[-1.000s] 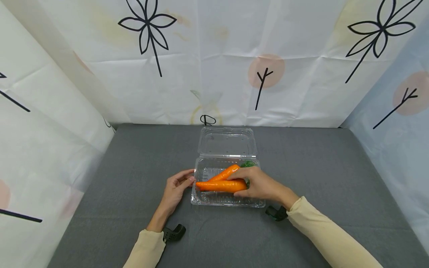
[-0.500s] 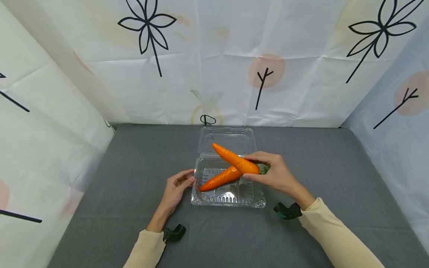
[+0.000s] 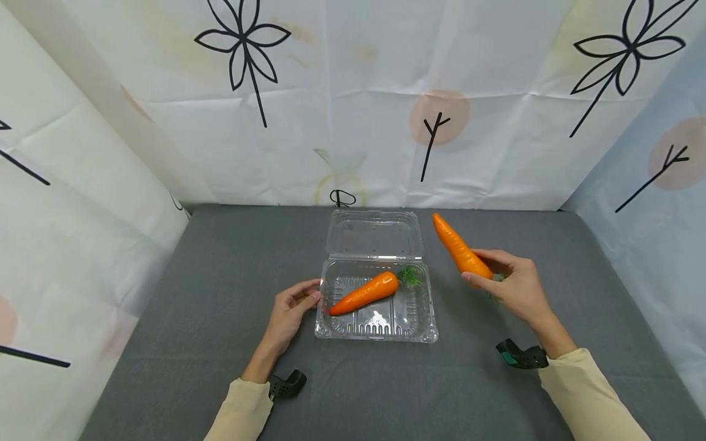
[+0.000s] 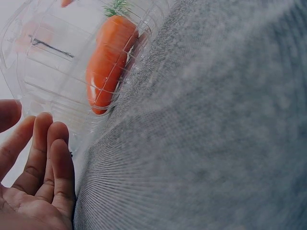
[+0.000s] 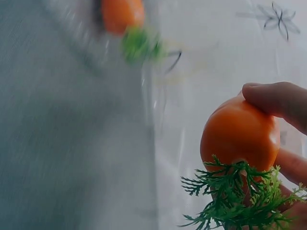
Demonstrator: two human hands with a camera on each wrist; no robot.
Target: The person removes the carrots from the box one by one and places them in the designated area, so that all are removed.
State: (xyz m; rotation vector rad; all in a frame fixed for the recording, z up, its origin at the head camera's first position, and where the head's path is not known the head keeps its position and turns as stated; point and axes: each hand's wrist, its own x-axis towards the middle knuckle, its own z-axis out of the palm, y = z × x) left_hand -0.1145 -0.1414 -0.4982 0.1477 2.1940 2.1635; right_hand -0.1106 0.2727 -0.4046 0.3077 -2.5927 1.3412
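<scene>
An orange carrot (image 3: 459, 248) with green leaves (image 5: 235, 196) is held by my right hand (image 3: 515, 285), its thumb and fingers gripping the thick end. The narrow tip points up and to the left, above the table right of the box. A second carrot (image 3: 365, 294) with a leafy top (image 3: 409, 276) lies slanted inside a clear plastic clamshell box (image 3: 377, 337), whose lid (image 3: 375, 234) is folded back. At the box's left edge rests my left hand (image 3: 288, 310), with fairly straight fingers (image 4: 62, 160) and the thumb near the rim.
Grey cloth covers the table (image 3: 248, 245). White curtains (image 3: 353, 122) with black plant drawings stand behind and on both sides. Each wrist wears a dark camera mount, one at the left wrist (image 3: 288, 384) and one at the right wrist (image 3: 521, 355).
My right hand has lifted one carrot out of the box and carried it to the right, its tip swinging upward. The other carrot stays in the box. My left hand has not moved.
</scene>
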